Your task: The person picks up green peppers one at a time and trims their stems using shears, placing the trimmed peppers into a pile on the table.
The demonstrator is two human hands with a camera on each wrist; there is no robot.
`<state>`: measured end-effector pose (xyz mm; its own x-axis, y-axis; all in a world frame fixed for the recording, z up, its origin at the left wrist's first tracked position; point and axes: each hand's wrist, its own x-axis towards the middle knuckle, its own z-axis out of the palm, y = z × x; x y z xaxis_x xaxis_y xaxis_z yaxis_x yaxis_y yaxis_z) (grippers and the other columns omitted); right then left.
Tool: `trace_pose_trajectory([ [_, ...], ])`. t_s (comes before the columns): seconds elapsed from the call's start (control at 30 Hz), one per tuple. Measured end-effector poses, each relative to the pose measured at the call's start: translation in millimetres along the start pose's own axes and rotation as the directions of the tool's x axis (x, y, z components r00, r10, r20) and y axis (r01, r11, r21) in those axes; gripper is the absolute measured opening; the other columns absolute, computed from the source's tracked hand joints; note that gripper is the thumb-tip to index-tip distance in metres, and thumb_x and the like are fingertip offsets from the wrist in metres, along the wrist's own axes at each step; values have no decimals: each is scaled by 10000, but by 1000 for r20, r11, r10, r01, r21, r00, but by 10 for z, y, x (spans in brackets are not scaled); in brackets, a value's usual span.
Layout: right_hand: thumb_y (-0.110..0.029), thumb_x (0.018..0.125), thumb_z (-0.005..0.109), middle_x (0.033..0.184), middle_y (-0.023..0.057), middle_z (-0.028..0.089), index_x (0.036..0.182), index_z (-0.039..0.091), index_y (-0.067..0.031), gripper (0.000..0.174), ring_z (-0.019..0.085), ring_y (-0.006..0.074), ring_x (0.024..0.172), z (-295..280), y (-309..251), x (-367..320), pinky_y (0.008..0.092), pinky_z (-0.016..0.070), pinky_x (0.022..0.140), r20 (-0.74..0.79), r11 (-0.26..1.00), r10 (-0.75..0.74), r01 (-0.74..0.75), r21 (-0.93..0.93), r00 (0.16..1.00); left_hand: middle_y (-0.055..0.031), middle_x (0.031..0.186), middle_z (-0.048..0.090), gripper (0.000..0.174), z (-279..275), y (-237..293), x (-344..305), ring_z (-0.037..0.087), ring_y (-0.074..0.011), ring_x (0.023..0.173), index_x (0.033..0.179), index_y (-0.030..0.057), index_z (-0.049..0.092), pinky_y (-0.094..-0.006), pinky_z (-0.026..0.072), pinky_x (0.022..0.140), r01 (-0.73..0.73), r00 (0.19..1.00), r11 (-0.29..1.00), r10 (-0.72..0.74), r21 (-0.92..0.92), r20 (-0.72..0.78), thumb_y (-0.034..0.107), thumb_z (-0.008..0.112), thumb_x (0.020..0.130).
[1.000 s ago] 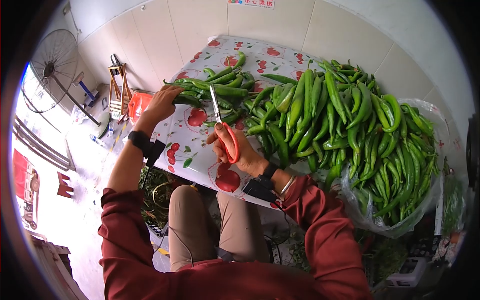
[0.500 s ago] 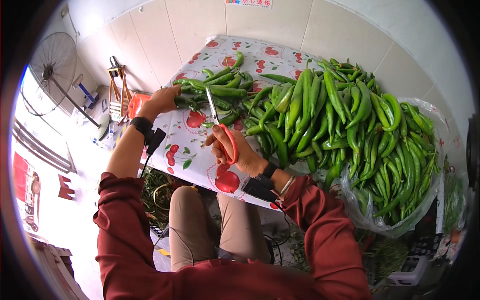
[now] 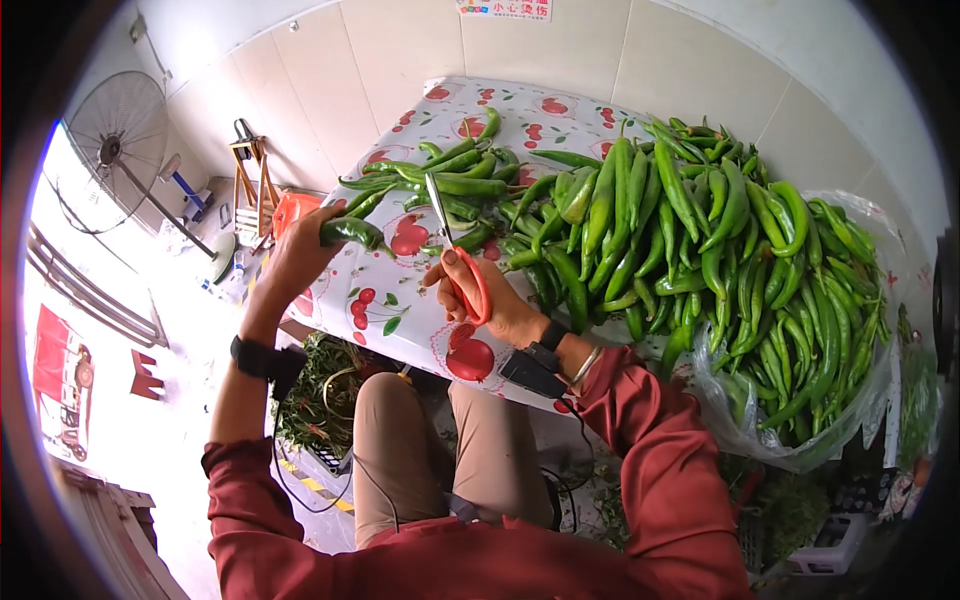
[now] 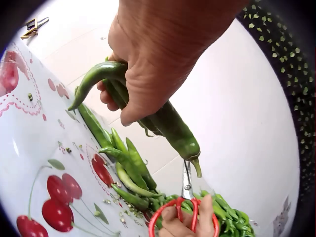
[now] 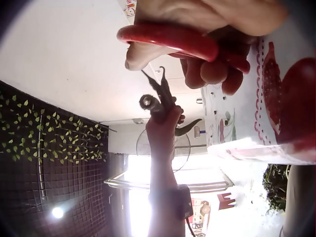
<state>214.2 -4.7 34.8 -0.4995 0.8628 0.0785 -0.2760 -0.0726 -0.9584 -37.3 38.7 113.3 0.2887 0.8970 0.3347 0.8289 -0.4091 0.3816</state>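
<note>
My left hand [image 3: 298, 248] grips a few long green chili peppers [image 3: 350, 232] above the left edge of the table. In the left wrist view, one thick green chili [image 4: 174, 129] points its stem toward the scissors, and a curved tip sticks out the other side of the fist. My right hand [image 3: 508, 314] holds scissors [image 3: 482, 300] with red handles, blades pointing up and away from me. The thumb passes through one red loop [image 5: 168, 39]. A smaller group of green chilies [image 3: 455, 185] lies beyond the blades, beside a large heap [image 3: 690, 220].
The heap reaches a clear plastic bag [image 3: 800, 455] at the right. A flowered cloth [image 3: 335, 305] covers the table, with small green scraps on it. Below stands a crate of green trimmings [image 3: 315, 410]. A standing fan [image 3: 115, 150] and a wooden folding stand [image 3: 255, 190] are at far left.
My left hand has come away from the smaller chili group, back toward me, and now holds chilies over the table edge. The right hand with the scissors stays almost in place.
</note>
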Motion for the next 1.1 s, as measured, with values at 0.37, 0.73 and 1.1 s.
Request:
trace_pose_trajectory([
  [0.37, -514, 897, 466, 767, 2, 488, 1072, 495, -28, 517, 472, 84, 701, 37, 133, 9, 228, 413, 668, 166, 989, -127, 137, -49, 978, -155, 964, 586, 430, -93, 385, -348, 573, -337, 895, 1110, 21, 551, -390, 452, 775, -55, 970, 964, 114, 260, -214, 8, 639, 689],
  [0.73, -569, 850, 509, 714, 10, 492, 1043, 487, -55, 550, 467, 88, 649, 41, 119, 8, 228, 388, 590, 90, 998, -40, 44, -50, 995, -151, 1010, 585, 461, 41, 483, -368, 558, -339, 935, 1140, 31, 544, -404, 432, 826, -55, 981, 951, 108, 304, -160, 21, 646, 691],
  [1.1, -529, 873, 504, 727, 3, 475, 1034, 455, -65, 494, 462, 83, 643, 94, 68, -11, 230, 398, 590, 106, 997, -67, 71, -38, 992, -141, 1011, 586, 454, 63, 476, -393, 560, -335, 937, 1134, 31, 543, -398, 432, 830, -43, 981, 947, 100, 317, -168, 26, 649, 692],
])
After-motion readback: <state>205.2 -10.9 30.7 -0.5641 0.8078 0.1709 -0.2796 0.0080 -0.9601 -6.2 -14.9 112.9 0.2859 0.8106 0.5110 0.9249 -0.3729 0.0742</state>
